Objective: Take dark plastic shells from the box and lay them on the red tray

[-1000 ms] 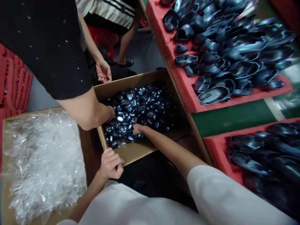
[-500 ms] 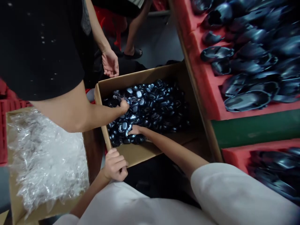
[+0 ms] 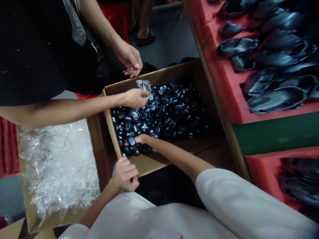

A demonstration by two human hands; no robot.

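My left hand point(image 3: 126, 174) is closed over the near-left corner of a cardboard box point(image 3: 152, 166). The box holds a heap of small, glossy dark plastic pieces point(image 3: 169, 109). Among them, toward the near-left end, lies my right hand point(image 3: 139, 138). Its fingers stretch out into the heap, partly covered by the pieces; one rounded piece point(image 3: 131, 141) rests against them. Across the box, a co-worker's hand point(image 3: 138, 98) pinches a clear plastic bag point(image 3: 144, 87) above the heap. Their other hand point(image 3: 131, 59) hovers by the far rim.
On the left stands an open carton point(image 3: 30, 205) full of crumpled clear plastic bags point(image 3: 64, 169). To the right, red foam trays point(image 3: 224, 86) hold dark glossy shells point(image 3: 276, 98), with a green band point(image 3: 279, 136) between them. A red stool point(image 3: 117, 16) is behind the co-worker.
My right hand has shifted slightly left and deeper into the pieces. The co-worker's hand has lifted a clear bag from the heap; their other hand has moved right. My left hand keeps its grip.
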